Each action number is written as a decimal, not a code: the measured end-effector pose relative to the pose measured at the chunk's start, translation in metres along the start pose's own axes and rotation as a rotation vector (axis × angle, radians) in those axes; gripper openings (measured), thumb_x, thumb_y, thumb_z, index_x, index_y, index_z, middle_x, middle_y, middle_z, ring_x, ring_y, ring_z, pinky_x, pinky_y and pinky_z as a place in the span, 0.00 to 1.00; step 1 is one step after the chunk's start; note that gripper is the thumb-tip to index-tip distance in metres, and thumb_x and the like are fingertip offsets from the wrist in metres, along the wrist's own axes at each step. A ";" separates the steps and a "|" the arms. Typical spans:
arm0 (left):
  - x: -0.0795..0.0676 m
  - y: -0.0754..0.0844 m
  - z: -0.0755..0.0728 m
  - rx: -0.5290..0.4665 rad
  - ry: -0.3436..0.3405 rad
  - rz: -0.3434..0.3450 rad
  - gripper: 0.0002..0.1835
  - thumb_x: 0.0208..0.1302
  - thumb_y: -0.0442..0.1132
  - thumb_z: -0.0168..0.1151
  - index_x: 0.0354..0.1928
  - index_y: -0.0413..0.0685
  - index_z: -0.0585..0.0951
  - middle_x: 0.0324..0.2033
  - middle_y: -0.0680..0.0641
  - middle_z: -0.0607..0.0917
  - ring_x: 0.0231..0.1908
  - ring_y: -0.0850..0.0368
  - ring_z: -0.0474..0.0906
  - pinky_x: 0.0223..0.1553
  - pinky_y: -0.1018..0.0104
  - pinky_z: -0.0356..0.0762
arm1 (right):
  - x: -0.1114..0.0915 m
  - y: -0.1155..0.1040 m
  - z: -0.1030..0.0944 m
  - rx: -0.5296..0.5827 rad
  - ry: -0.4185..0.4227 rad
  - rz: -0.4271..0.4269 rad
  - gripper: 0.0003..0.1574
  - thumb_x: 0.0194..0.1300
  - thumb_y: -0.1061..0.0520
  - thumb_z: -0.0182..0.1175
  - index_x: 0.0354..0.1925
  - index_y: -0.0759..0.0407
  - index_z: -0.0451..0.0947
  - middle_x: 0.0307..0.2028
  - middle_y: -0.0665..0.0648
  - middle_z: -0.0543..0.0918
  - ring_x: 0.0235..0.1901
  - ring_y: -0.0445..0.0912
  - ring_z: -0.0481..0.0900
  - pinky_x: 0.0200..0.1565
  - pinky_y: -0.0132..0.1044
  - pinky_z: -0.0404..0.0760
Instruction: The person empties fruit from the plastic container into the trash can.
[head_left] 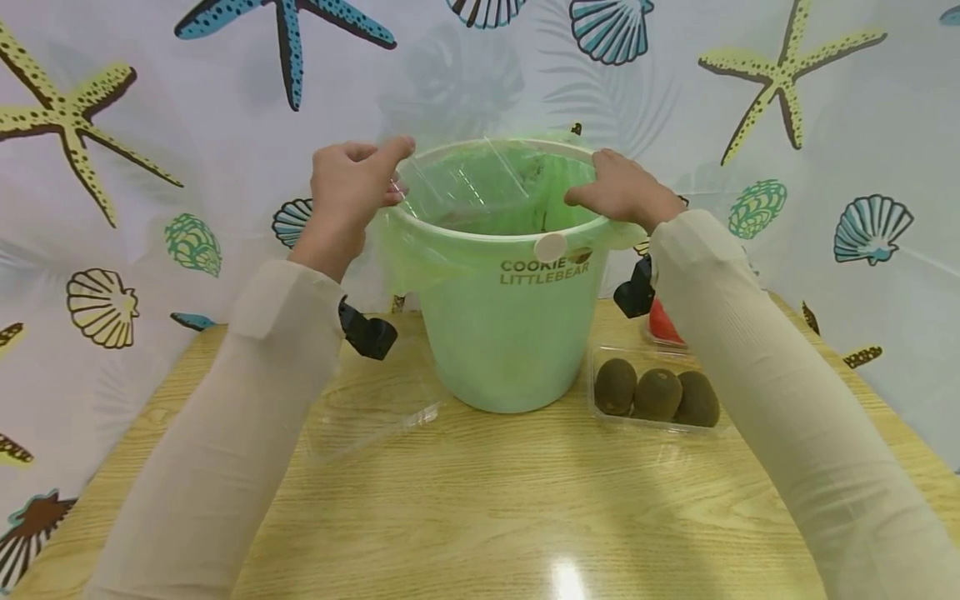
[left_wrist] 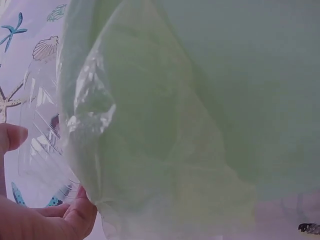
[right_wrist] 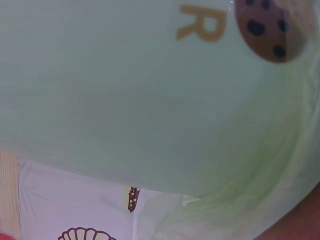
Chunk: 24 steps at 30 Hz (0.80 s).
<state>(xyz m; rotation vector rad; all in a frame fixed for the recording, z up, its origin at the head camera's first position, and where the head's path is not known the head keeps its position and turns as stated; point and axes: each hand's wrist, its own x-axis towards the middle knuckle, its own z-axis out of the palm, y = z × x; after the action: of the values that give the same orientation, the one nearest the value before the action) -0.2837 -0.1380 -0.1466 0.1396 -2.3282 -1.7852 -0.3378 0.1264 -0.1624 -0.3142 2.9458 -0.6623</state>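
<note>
Upper centre, the left hand (head_left: pixel 348 190) pinches a clear plastic tray (head_left: pixel 453 179) whose edge could snag the filmy green liner (left_wrist: pixel 145 120) under the relaxed right hand (head_left: pixel 624 188).

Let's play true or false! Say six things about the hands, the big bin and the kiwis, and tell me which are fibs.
1. The left hand holds a clear plastic container. True.
2. The bin is bright pink. False: it is pale green.
3. Three kiwis show in a clear tray. True.
4. The bin has the word COOKIE on it. True.
5. The clear tray is inside the bin. False: it is on the table.
6. The right hand holds the kiwis. False: it is at the bin's rim.
</note>
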 end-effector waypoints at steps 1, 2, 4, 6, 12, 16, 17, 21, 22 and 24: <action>0.001 0.001 -0.001 -0.042 0.005 -0.020 0.31 0.54 0.55 0.59 0.55 0.42 0.71 0.34 0.48 0.73 0.29 0.62 0.77 0.44 0.70 0.75 | 0.000 0.000 0.000 0.002 0.001 -0.002 0.49 0.62 0.45 0.44 0.68 0.64 0.31 0.69 0.61 0.35 0.68 0.55 0.37 0.65 0.51 0.47; 0.001 0.001 -0.002 -0.086 0.006 -0.042 0.30 0.54 0.55 0.59 0.54 0.41 0.71 0.35 0.47 0.73 0.27 0.63 0.77 0.40 0.72 0.76 | 0.000 -0.001 0.000 0.002 0.001 -0.004 0.49 0.62 0.45 0.44 0.68 0.64 0.31 0.69 0.61 0.35 0.68 0.55 0.37 0.65 0.51 0.47; 0.003 0.000 -0.006 -0.192 -0.001 -0.086 0.32 0.54 0.54 0.60 0.55 0.41 0.69 0.37 0.45 0.73 0.27 0.62 0.78 0.35 0.75 0.78 | 0.000 -0.001 0.001 0.005 0.002 -0.009 0.49 0.62 0.46 0.44 0.68 0.64 0.31 0.69 0.61 0.36 0.68 0.55 0.38 0.65 0.51 0.47; 0.004 -0.001 -0.009 -0.302 -0.020 -0.129 0.35 0.54 0.54 0.60 0.59 0.41 0.65 0.41 0.44 0.72 0.32 0.60 0.79 0.33 0.76 0.77 | 0.000 -0.001 0.000 0.011 0.001 -0.008 0.49 0.62 0.46 0.44 0.68 0.65 0.31 0.69 0.61 0.36 0.68 0.55 0.38 0.65 0.51 0.48; 0.009 -0.007 -0.019 -0.522 -0.076 -0.236 0.39 0.54 0.54 0.60 0.64 0.45 0.59 0.58 0.44 0.63 0.53 0.52 0.69 0.46 0.72 0.74 | 0.000 -0.001 0.000 0.009 0.007 -0.009 0.49 0.61 0.46 0.45 0.68 0.66 0.33 0.69 0.62 0.39 0.67 0.56 0.44 0.64 0.51 0.52; 0.011 -0.013 -0.026 -0.637 -0.102 -0.285 0.40 0.53 0.52 0.62 0.65 0.47 0.56 0.62 0.47 0.58 0.56 0.52 0.64 0.47 0.71 0.73 | 0.000 -0.002 0.000 -0.002 0.001 -0.007 0.49 0.61 0.46 0.44 0.68 0.65 0.32 0.69 0.62 0.38 0.67 0.57 0.41 0.64 0.51 0.50; 0.012 -0.014 -0.028 -0.660 -0.109 -0.299 0.41 0.54 0.52 0.62 0.65 0.47 0.55 0.63 0.47 0.57 0.56 0.53 0.63 0.47 0.71 0.72 | 0.000 -0.002 0.000 -0.004 -0.002 -0.005 0.49 0.62 0.46 0.44 0.68 0.65 0.32 0.69 0.62 0.37 0.67 0.57 0.40 0.65 0.51 0.50; 0.013 -0.020 -0.038 -0.724 -0.141 -0.327 0.42 0.54 0.52 0.61 0.66 0.49 0.52 0.64 0.48 0.54 0.59 0.55 0.57 0.51 0.71 0.69 | 0.000 -0.002 0.000 -0.002 -0.006 -0.005 0.49 0.62 0.46 0.44 0.68 0.65 0.32 0.69 0.62 0.37 0.67 0.57 0.41 0.64 0.52 0.50; 0.013 -0.021 -0.040 -0.736 -0.147 -0.329 0.42 0.54 0.51 0.61 0.66 0.50 0.51 0.65 0.49 0.53 0.60 0.55 0.56 0.53 0.70 0.67 | 0.000 -0.002 0.000 0.000 -0.002 -0.005 0.49 0.62 0.46 0.44 0.68 0.65 0.33 0.69 0.63 0.39 0.67 0.57 0.43 0.64 0.51 0.52; 0.013 -0.023 -0.046 -0.756 -0.158 -0.330 0.43 0.55 0.51 0.61 0.67 0.51 0.50 0.65 0.50 0.51 0.62 0.56 0.54 0.58 0.69 0.63 | 0.001 -0.003 0.000 0.004 0.001 -0.005 0.49 0.61 0.46 0.45 0.68 0.65 0.33 0.69 0.63 0.39 0.67 0.57 0.44 0.64 0.51 0.52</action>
<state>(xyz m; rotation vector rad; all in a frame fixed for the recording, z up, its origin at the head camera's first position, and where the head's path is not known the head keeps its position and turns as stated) -0.2873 -0.1900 -0.1562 0.2773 -1.6139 -2.7900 -0.3378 0.1239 -0.1617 -0.3210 2.9450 -0.6689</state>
